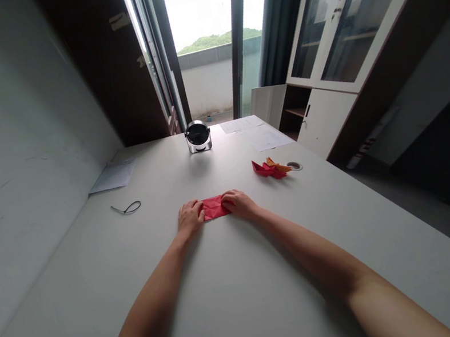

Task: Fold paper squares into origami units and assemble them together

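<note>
A creased red sheet of origami paper point(213, 207), folded into a rectangle, lies on the white table point(228, 284) in front of me. At its left end is my left hand point(190, 216), fingers and thumb closed on the edge. My right hand point(239, 203) grips the opposite end, its fingers bent over the paper. Between the two hands the middle of the paper shows fold lines. My fingertips partly hide both ends.
Folded red and orange paper pieces point(271, 168) lie to the right, beside a roll of tape point(294, 166). A black cable tie point(127, 208) rests at left. Farther back stand a round black-and-silver device point(198, 136) and paper sheets point(265, 136). A wall point(12, 171) borders the left side.
</note>
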`<state>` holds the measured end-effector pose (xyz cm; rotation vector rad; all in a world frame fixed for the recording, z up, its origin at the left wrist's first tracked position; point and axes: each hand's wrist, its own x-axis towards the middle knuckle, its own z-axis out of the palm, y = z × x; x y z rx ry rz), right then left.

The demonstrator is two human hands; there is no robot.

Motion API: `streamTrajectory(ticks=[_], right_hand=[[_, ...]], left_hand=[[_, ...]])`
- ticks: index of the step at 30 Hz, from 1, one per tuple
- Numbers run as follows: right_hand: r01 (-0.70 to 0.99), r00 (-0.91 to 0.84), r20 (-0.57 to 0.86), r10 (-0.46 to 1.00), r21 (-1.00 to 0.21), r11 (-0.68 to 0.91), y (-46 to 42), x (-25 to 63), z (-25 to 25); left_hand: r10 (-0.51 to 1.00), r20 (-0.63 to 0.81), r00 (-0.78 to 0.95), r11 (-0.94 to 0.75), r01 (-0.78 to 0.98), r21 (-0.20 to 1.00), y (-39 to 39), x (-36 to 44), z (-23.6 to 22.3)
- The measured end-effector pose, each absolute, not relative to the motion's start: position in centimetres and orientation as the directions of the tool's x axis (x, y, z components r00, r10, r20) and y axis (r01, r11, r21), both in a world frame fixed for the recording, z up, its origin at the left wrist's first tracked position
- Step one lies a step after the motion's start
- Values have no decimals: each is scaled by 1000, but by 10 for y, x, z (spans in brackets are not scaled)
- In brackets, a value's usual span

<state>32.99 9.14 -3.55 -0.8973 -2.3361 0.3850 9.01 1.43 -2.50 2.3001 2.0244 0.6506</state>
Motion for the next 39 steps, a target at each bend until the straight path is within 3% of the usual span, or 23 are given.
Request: streamTrajectory(ticks=[39], right_hand=[[522, -590, 419, 690, -454, 722, 90, 329, -34]], left_hand=[[959, 277, 64, -147, 946, 290, 12, 93, -21]])
